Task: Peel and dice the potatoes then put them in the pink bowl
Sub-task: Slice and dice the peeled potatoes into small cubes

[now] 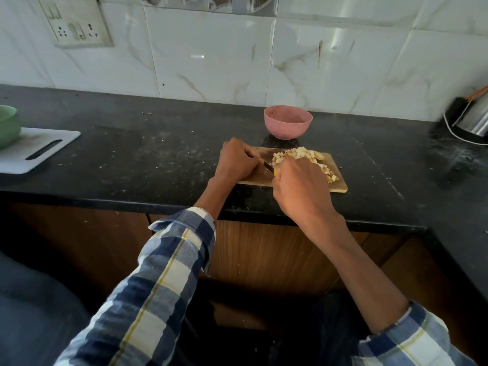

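Observation:
A wooden cutting board [340, 184] lies on the black counter. A heap of pale diced potato [299, 154] covers its far right part. My right hand [301, 188] grips a knife [268, 166]. A bit of yellow handle shows at the hand, and the dark blade points left toward my left hand [237, 161]. My left hand rests curled on the board's left end, its fingers close to the blade tip. Whatever lies under those fingers is hidden. The pink bowl [287, 122] stands upright just behind the board, and its visible inside holds no potato.
A white plastic cutting board [39, 150] lies at the far left with a green bowl [8, 125] on it. A steel kettle [472, 117] with a white cord stands at the far right. The counter [158, 154] is speckled with crumbs, and a tiled wall runs behind it.

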### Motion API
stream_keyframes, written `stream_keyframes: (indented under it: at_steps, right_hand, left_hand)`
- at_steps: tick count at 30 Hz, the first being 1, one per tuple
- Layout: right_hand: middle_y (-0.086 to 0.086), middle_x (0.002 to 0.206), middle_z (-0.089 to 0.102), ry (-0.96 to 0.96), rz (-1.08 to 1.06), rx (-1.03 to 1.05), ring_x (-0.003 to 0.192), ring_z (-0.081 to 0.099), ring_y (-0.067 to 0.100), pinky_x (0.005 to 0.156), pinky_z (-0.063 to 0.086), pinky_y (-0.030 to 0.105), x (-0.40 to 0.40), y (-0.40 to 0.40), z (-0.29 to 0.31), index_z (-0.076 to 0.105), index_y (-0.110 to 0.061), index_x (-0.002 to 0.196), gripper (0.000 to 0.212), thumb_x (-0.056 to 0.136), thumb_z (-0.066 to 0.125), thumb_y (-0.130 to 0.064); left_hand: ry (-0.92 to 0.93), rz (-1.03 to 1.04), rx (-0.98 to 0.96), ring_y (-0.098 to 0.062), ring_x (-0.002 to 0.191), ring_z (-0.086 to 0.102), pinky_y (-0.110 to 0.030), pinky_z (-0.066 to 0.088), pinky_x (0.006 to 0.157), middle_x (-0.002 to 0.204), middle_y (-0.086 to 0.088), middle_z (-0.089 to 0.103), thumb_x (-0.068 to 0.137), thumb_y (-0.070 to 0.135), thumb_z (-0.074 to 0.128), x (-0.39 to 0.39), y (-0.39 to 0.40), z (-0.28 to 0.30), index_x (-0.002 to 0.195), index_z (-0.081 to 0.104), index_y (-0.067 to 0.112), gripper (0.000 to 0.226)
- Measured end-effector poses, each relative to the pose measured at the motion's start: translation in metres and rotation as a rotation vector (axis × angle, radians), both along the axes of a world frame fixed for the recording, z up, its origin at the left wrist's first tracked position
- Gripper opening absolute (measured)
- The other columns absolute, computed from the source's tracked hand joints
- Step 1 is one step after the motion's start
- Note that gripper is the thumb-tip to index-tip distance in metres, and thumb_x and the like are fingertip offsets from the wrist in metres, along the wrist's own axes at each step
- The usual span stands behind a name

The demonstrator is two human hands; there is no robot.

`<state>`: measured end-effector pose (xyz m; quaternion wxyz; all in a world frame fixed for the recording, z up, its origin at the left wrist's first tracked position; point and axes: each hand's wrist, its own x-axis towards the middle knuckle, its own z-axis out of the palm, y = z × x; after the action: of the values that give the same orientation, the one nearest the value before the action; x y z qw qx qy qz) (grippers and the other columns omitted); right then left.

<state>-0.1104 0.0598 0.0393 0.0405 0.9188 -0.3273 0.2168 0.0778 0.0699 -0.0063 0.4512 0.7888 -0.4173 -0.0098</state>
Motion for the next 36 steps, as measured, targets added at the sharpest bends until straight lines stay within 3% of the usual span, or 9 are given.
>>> stream_keyframes:
  at_steps: [4,12,15,20,23,25,31,34,36]
  right_hand:
    - [-0.002,0.083,0.058,-0.105,-0.014,-0.005,0.075,0.057,0.015,0.064,0.041,0.03,-0.006,-0.002,0.004,0.071,-0.014,0.102,0.018,0.1,0.062,-0.03]
    - [0.004,0.091,0.07,-0.157,0.019,0.046,0.086,0.068,0.022,0.064,0.047,0.032,0.018,-0.01,-0.006,0.074,-0.016,0.103,0.016,0.102,0.059,-0.024]
    - [0.005,0.099,0.073,-0.153,0.019,0.072,0.087,0.068,0.023,0.071,0.056,0.037,0.025,-0.013,-0.012,0.074,-0.014,0.114,0.022,0.102,0.06,-0.025]
    - [0.003,0.096,0.07,-0.121,0.02,0.075,0.084,0.065,0.018,0.074,0.058,0.036,0.013,-0.009,-0.012,0.073,-0.014,0.117,0.023,0.101,0.062,-0.026]
    - [0.001,0.088,0.067,-0.089,-0.001,0.062,0.078,0.064,0.017,0.069,0.056,0.035,-0.004,-0.007,-0.005,0.073,-0.015,0.109,0.018,0.1,0.064,-0.027]
    - [-0.001,0.085,0.068,-0.098,0.001,0.065,0.074,0.062,0.013,0.064,0.051,0.031,-0.009,-0.01,0.0,0.076,-0.017,0.106,0.017,0.1,0.063,-0.028]
    - [0.0,0.105,0.076,-0.351,0.1,0.124,0.083,0.069,0.014,0.069,0.058,0.033,-0.018,-0.032,-0.005,0.071,-0.02,0.131,0.03,0.103,0.059,-0.024]
    - [-0.003,0.091,0.073,-0.472,0.092,0.156,0.063,0.063,0.01,0.054,0.047,0.028,-0.012,-0.069,-0.017,0.064,-0.02,0.139,0.034,0.107,0.054,-0.024]
    - [-0.003,0.081,0.069,-0.547,0.032,0.214,0.057,0.057,0.008,0.049,0.039,0.026,-0.01,-0.098,-0.024,0.067,-0.019,0.129,0.028,0.109,0.049,-0.025]
  left_hand:
    - [-0.024,0.008,-0.063,0.001,0.069,0.068,-0.009,0.054,0.07,0.083,0.005,0.078,0.087,0.012,0.079,0.001,0.007,-0.008,0.091,0.085,0.016,0.007]
    - [-0.011,0.019,-0.068,-0.008,0.067,0.07,-0.01,0.052,0.06,0.072,0.011,0.075,0.082,0.003,0.076,-0.001,0.011,-0.004,0.08,0.084,0.019,0.018]
    - [0.008,0.03,-0.051,-0.008,0.066,0.069,-0.008,0.049,0.056,0.067,0.015,0.071,0.082,0.003,0.076,-0.002,0.01,-0.005,0.076,0.083,0.018,0.018]
    - [0.025,0.042,-0.051,-0.014,0.069,0.071,-0.025,0.058,0.063,0.068,-0.001,0.075,0.084,0.008,0.078,-0.001,0.006,-0.007,0.074,0.082,0.01,0.011]
    - [0.005,0.042,-0.061,0.0,0.072,0.068,-0.008,0.052,0.059,0.065,0.01,0.071,0.084,0.007,0.079,-0.002,0.005,-0.007,0.074,0.083,0.014,0.013]
    - [-0.005,0.047,-0.055,-0.003,0.067,0.068,-0.005,0.049,0.057,0.067,0.011,0.072,0.085,0.009,0.078,-0.003,0.005,-0.007,0.075,0.082,0.017,0.014]
    - [-0.16,0.012,-0.031,-0.012,0.092,0.068,-0.025,0.054,0.082,0.099,0.002,0.073,0.096,0.013,0.067,-0.005,-0.001,-0.01,0.1,0.079,0.015,0.013]
    - [-0.106,-0.089,-0.026,-0.022,0.124,0.062,-0.018,0.038,0.099,0.134,-0.01,0.068,0.106,0.012,0.051,-0.02,-0.005,0.001,0.134,0.068,0.008,0.033]
    - [0.008,-0.137,0.052,-0.025,0.141,0.05,-0.026,0.033,0.112,0.151,-0.013,0.056,0.112,0.024,0.042,-0.03,-0.009,0.011,0.148,0.055,0.006,0.042]
